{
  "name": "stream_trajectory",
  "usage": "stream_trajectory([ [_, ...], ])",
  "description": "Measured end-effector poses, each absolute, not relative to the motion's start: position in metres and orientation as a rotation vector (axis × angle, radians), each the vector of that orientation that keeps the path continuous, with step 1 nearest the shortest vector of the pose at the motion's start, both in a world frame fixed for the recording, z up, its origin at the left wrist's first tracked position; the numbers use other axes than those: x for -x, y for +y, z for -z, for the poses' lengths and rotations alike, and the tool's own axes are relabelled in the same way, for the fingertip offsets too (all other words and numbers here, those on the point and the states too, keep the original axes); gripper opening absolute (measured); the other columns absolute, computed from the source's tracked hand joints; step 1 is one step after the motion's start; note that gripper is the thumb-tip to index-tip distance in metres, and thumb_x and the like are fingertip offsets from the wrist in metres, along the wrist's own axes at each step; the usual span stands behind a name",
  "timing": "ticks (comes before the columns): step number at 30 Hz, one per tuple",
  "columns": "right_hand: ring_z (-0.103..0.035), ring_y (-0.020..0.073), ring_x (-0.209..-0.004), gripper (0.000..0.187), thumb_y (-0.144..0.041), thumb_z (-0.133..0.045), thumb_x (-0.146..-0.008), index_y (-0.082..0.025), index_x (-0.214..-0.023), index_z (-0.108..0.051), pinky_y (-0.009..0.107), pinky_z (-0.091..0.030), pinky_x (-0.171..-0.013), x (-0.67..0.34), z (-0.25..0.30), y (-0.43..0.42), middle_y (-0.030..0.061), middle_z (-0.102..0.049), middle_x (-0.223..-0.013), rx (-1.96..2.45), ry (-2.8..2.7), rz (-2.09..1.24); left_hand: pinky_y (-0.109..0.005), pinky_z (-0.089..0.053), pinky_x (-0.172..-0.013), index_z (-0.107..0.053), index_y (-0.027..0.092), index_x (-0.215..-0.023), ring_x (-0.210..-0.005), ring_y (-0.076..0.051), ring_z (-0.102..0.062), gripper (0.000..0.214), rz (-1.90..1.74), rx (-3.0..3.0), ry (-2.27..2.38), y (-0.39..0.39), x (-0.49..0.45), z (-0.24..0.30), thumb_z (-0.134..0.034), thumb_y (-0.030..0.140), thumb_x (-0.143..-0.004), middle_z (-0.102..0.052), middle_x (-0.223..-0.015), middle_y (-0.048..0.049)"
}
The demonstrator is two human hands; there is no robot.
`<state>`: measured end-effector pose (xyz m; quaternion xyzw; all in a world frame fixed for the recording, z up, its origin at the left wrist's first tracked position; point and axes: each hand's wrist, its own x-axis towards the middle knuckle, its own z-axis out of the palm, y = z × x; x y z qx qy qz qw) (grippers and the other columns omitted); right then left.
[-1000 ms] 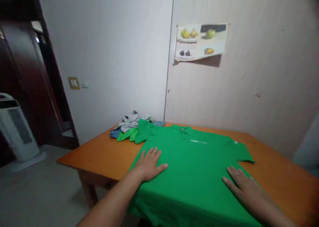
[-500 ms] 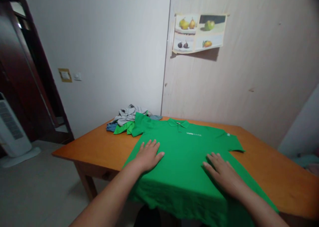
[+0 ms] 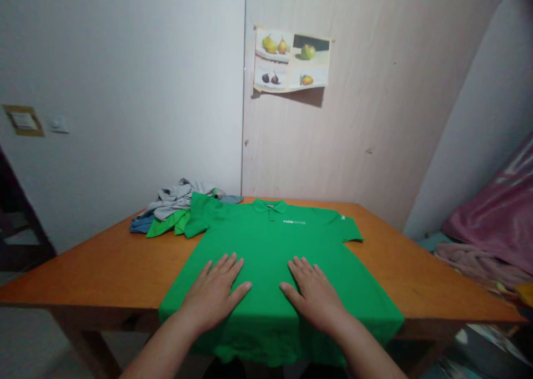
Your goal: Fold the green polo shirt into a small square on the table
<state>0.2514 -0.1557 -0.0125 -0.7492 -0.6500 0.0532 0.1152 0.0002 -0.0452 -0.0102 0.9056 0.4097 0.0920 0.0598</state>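
1. 2 bare hands rest palm-down on a green polo shirt (image 3: pixel 270 246), well apart from each other; the left hand (image 3: pixel 216 293) and the right hand (image 3: pixel 313 293) both lie flat, fingers extended and thumbs pointing inward, gripping nothing.
2. The shirt lies front-up on a wooden table (image 3: pixel 112 262), collar toward the wall (image 3: pixel 166 79), its lower part draping over the near edge in soft folds.
3. Orange-brown tabletop shows on both sides of the shirt, a wide stretch at the left and another at the right; the hands sit inside the shirt's side edges, near the table's front edge.
4. The fabric looks matte and mostly smooth, with short sleeves, a fold-down collar and small white lettering on the chest (too small to read).
5. At the far left, the shirt's sleeve meets a crumpled heap of clothes (image 3: pixel 172 198) in grey, bright green and blue.
6. On the wall hangs a curling paper sheet (image 3: pixel 291 62) with 4 fruit pictures; beyond the table's right side is shiny pink cloth (image 3: pixel 495 207).
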Motion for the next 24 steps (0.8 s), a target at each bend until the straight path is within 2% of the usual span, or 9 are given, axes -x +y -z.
stream_trajectory([
  [6, -0.021, 0.0285, -0.149, 0.082, -0.074, -0.028, -0.091, -0.019, -0.152, -0.039, 0.052, -0.016, -0.121, -0.311, 0.03, -0.185, 0.0063, -0.03, -0.159, 2.376, -1.724, -0.01, -0.056, -0.013, -0.12, -0.038, 0.028, -0.152, -0.15, -0.03, -0.019, 0.08, -0.285, -2.695, 1.433, -0.043, 0.03, 0.011, -0.028, 0.077, -0.09, -0.024, -0.161, -0.0036],
  [10, -0.023, 0.0291, -0.148, 0.081, -0.073, -0.03, -0.09, -0.02, -0.151, -0.041, 0.053, -0.019, -0.12, -0.349, 0.047, -0.2, 0.0055, -0.033, -0.158, 2.451, -1.621, 0.073, -0.053, -0.013, -0.121, -0.037, 0.027, -0.153, -0.15, -0.03, -0.018, 0.082, -0.258, -2.673, 1.48, -0.042, 0.038, 0.01, -0.028, 0.079, -0.089, -0.023, -0.161, -0.0051],
  [15, -0.022, 0.0316, -0.148, 0.082, -0.07, -0.032, -0.089, -0.017, -0.151, -0.041, 0.056, -0.02, -0.12, -0.383, 0.061, -0.205, 0.0072, -0.033, -0.158, 2.534, -1.588, 0.08, -0.051, -0.015, -0.121, -0.038, 0.025, -0.152, -0.15, -0.03, -0.017, 0.084, -0.234, -2.653, 1.483, -0.042, 0.039, 0.005, -0.027, 0.079, -0.089, -0.023, -0.161, -0.0076],
  [19, -0.019, 0.0343, -0.149, 0.084, -0.07, -0.03, -0.089, -0.013, -0.15, -0.041, 0.059, -0.02, -0.118, -0.361, 0.049, -0.185, 0.0112, -0.032, -0.158, 2.573, -1.512, 0.062, -0.052, -0.02, -0.12, -0.04, 0.019, -0.151, -0.148, -0.033, -0.022, 0.08, -0.254, -2.626, 1.451, -0.048, 0.017, -0.004, -0.026, 0.072, -0.094, -0.029, -0.159, -0.0124],
  [21, -0.016, 0.0309, -0.15, 0.082, -0.068, -0.026, -0.092, -0.013, -0.151, -0.039, 0.054, -0.018, -0.121, -0.329, 0.038, -0.171, 0.0097, -0.029, -0.16, 2.431, -1.613, 0.09, -0.051, -0.02, -0.12, -0.042, 0.02, -0.15, -0.148, -0.031, -0.024, 0.072, -0.293, -2.651, 1.329, -0.053, -0.004, -0.007, -0.025, 0.066, -0.097, -0.031, -0.159, -0.0111],
  [24, -0.018, 0.0274, -0.15, 0.076, -0.066, -0.027, -0.095, -0.015, -0.15, -0.042, 0.048, -0.02, -0.121, -0.278, 0.025, -0.153, 0.0072, -0.03, -0.159, 2.21, -1.84, 0.046, -0.051, -0.019, -0.121, -0.042, 0.023, -0.15, -0.149, -0.028, -0.024, 0.064, -0.343, -2.682, 1.153, -0.061, -0.034, -0.008, -0.026, 0.06, -0.099, -0.031, -0.159, -0.0081],
])
